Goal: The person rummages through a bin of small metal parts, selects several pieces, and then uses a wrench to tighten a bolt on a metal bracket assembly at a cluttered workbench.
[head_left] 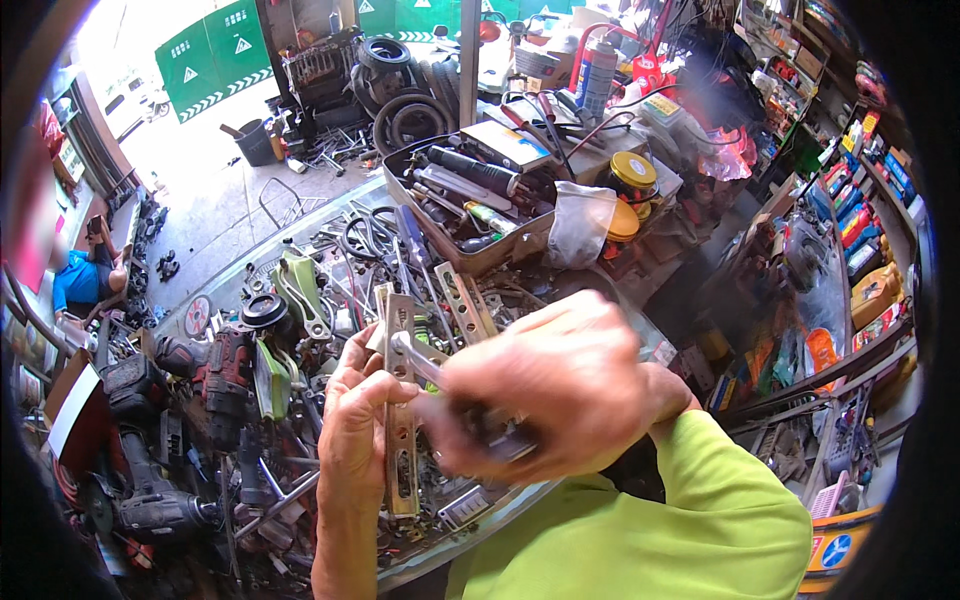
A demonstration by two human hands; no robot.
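Cluttered workshop bench [300, 250], left hand [355, 420] gripping metal plate [400, 420], right hand [550, 390] w/ tool [420, 362]

Long metal lock plate [400, 420] and slim metal tool [425, 365].
Plate upright, grey, slotted, gripped along left edge. Tool shaft laid across plate's upper part, tip touching; handle end blurred.

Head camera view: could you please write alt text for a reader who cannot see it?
A person's left hand holds a long perforated metal plate upright, while the right hand, motion-blurred, works a metal tool against it. Below lies a workbench crowded with tools, a power drill and a tray of parts.
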